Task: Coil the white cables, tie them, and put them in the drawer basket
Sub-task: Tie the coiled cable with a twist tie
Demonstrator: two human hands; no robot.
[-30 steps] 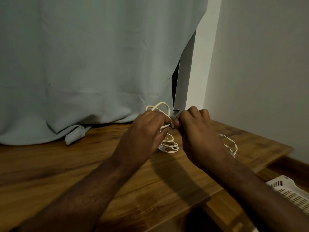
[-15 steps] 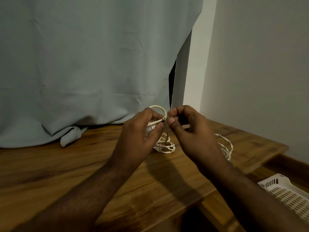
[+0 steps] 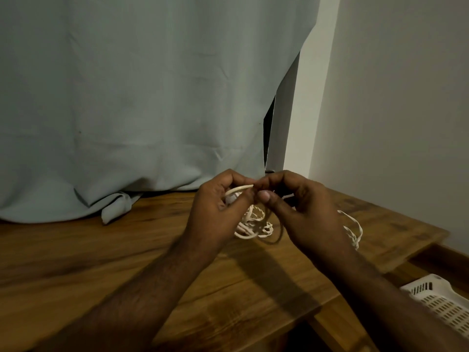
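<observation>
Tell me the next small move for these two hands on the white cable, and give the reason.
Probably draw the pinched strand tight to close the tie. Both the left hand and right hand pinch the white cable where they meet, its coil hanging to the wooden table, while the basket waits low at right.

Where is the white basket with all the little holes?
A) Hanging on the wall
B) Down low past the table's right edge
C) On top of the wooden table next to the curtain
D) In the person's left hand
B: the white basket sits lower than the wooden table, beyond its right edge at the bottom right corner of the view, and neither hand touches it.
</observation>
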